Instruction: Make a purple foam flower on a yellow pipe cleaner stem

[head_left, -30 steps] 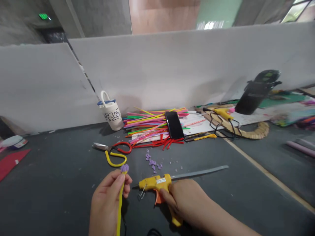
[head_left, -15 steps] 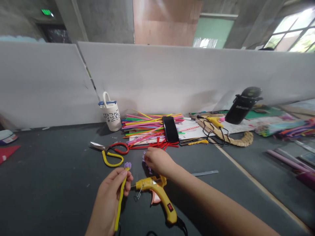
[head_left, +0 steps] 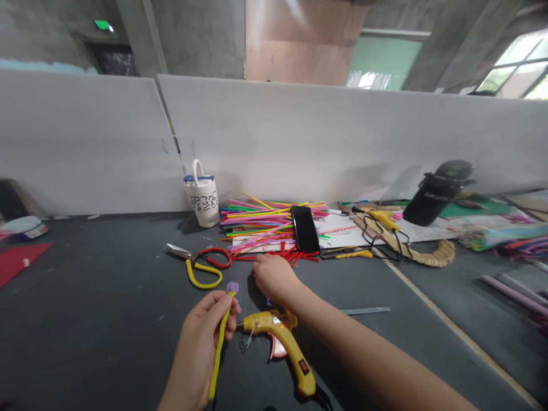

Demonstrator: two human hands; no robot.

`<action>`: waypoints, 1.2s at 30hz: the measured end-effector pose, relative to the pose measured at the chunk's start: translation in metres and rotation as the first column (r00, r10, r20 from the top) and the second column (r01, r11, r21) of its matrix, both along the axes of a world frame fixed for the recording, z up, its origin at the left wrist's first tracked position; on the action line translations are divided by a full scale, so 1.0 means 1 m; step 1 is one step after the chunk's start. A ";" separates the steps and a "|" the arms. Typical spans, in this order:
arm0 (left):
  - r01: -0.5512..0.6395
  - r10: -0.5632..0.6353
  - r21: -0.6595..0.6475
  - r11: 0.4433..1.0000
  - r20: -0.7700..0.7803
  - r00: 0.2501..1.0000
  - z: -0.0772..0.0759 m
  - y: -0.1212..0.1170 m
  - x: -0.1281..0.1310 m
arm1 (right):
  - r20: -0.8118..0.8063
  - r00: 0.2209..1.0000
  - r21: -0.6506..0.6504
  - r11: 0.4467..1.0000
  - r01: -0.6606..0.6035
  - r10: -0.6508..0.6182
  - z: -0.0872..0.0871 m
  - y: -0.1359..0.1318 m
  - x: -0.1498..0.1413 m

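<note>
My left hand [head_left: 205,328] pinches a yellow pipe cleaner [head_left: 219,354] near its upper end, where a small purple tuft [head_left: 232,287] sits. My right hand [head_left: 276,278] reaches down over the little purple bits [head_left: 268,301] on the table, fingers drawn together. What its fingertips hold, if anything, is hidden. Beneath my right forearm a yellow hot glue gun [head_left: 282,337] lies on its side, nozzle toward my left hand. Its clear glue stick [head_left: 368,311] shows beyond the forearm. Scissors [head_left: 201,264] with red and yellow handles lie behind my left hand.
A bundle of coloured pipe cleaners [head_left: 261,220] lies at the back, with a black phone [head_left: 305,229] on it. A white cup [head_left: 204,202] and a black bottle [head_left: 436,194] stand by the white partition [head_left: 321,137]. A second glue gun [head_left: 385,218] lies in tangled cord.
My right hand let go of the glue gun, which now lies on the table, and moved forward to the purple bits. My left hand keeps its hold on the yellow pipe cleaner.
</note>
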State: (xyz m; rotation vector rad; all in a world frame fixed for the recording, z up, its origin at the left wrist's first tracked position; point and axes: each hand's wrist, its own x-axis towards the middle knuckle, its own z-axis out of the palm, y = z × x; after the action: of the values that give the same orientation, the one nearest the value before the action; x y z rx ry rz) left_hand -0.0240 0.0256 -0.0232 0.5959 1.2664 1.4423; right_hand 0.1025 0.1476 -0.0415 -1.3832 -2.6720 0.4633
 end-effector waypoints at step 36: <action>-0.010 0.012 -0.063 0.998 0.035 0.999 -0.007 0.000 0.005 | -0.551 0.817 -0.319 0.947 -0.022 -0.166 0.019 -0.028 0.032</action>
State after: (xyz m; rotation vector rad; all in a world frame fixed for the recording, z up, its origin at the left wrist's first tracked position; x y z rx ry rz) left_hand -0.0186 0.0259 -0.0306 0.5192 1.2840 1.4106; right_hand 0.1344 0.1192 -0.0227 -1.1541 -2.0997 1.1347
